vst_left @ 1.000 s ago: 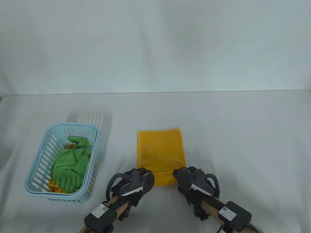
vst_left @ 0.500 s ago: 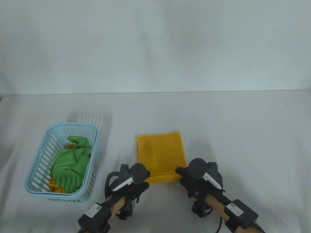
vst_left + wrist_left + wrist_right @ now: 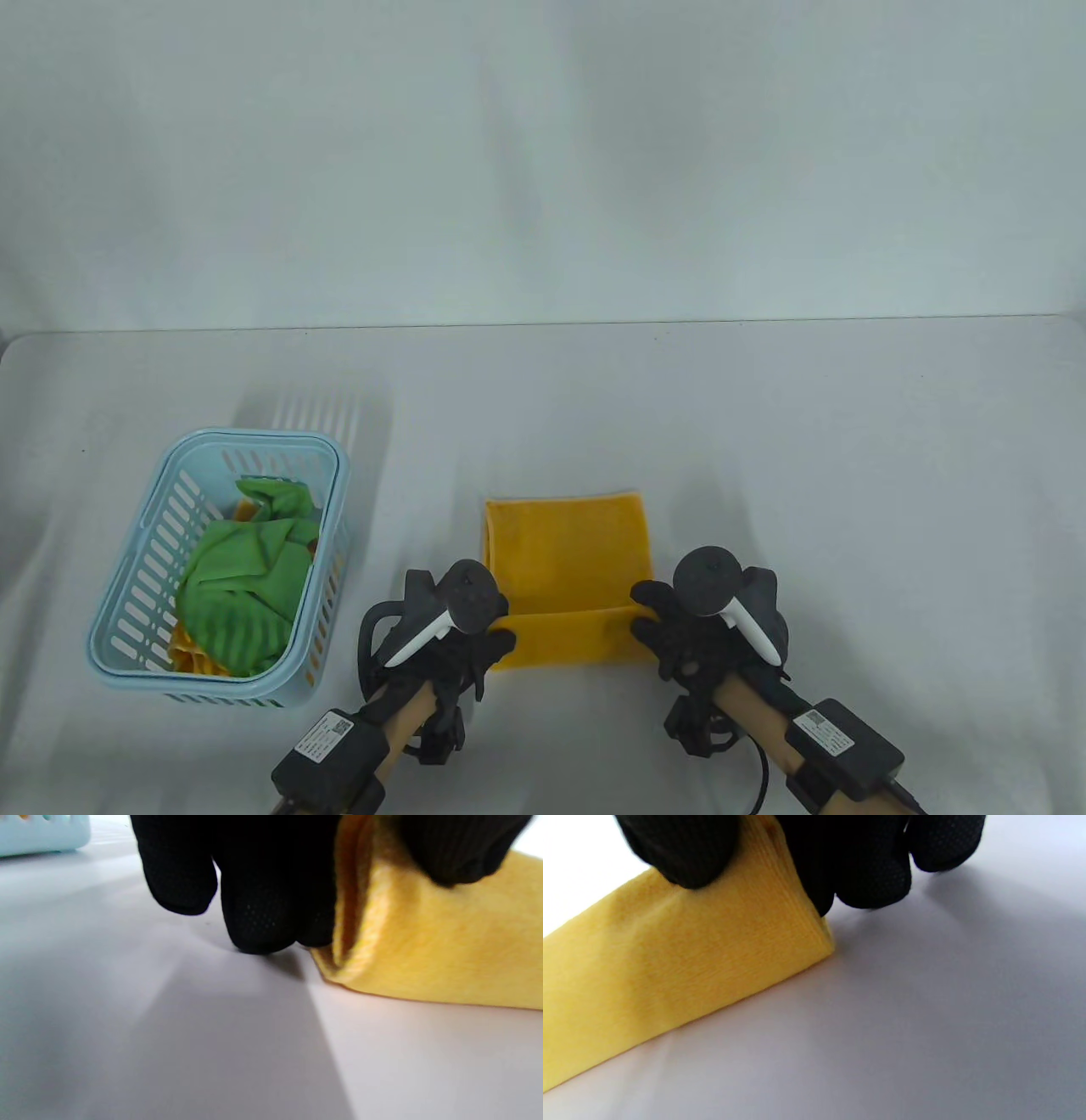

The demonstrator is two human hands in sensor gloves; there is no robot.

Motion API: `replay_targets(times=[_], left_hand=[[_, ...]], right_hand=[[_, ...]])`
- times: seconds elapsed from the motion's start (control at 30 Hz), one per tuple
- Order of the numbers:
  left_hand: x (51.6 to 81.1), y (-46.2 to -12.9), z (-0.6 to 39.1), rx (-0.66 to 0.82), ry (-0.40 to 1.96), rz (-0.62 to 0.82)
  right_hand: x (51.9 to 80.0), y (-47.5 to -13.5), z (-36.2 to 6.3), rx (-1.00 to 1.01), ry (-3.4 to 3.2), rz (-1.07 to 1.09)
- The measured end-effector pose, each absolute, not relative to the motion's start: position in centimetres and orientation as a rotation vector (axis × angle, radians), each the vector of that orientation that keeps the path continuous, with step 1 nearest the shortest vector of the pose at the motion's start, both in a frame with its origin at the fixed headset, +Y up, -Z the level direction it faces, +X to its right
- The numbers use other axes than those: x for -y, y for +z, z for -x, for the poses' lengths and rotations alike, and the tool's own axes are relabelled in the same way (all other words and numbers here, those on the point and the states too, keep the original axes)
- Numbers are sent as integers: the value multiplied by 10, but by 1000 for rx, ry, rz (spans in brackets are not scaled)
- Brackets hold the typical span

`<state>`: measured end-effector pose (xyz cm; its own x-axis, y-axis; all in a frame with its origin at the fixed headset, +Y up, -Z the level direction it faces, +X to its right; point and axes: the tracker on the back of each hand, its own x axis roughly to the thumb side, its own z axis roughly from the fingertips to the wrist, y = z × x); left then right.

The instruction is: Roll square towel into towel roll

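A yellow towel [image 3: 566, 556], folded into a tall strip, lies on a white desk [image 3: 848, 475] near the front centre. Its near edge is turned over into the first low, flattened turn of a roll, which runs left to right between two gloved hands. The left hand [image 3: 462, 641] pinches the left end of this roll, thumb on top and fingers [image 3: 258, 921] curled down beside it to the desk. The right hand [image 3: 691, 632] pinches the right end the same way, thumb above, fingers [image 3: 878, 878] tucked at the side. A pale blue basket [image 3: 127, 594] holding green and orange cloths stands well apart on the left. The step in hand looks like rolling the towel away from the person. To do it well, both hands should likely turn at the same pace so the roll stays straight and square to the strip's long sides, keep the layers snug so no hollow opens in the core, and press lightly down so the flat part does not slide or bunch ahead. The left end shows a small open loop that may need tightening. Compared with half a second ago, the turned-over band is wider, the flat part beyond it is shorter, and the far edge has slid a little nearer. Both hands sit slightly nearer the person. The basket has not moved.
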<state>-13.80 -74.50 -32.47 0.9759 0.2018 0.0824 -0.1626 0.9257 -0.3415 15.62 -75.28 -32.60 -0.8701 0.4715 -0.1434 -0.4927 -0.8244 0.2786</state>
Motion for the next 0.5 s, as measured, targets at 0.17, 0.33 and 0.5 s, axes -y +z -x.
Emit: replay_targets(times=[0.17, 0.33, 0.5], left_hand=[[747, -329, 146, 74, 195, 335], [746, -330, 151, 52, 206, 324], [740, -328, 151, 63, 180, 277]], right_hand=[[753, -329, -163, -392, 2595, 148], [753, -331, -168, -411, 2584, 172], [746, -329, -170, -376, 2585, 169]])
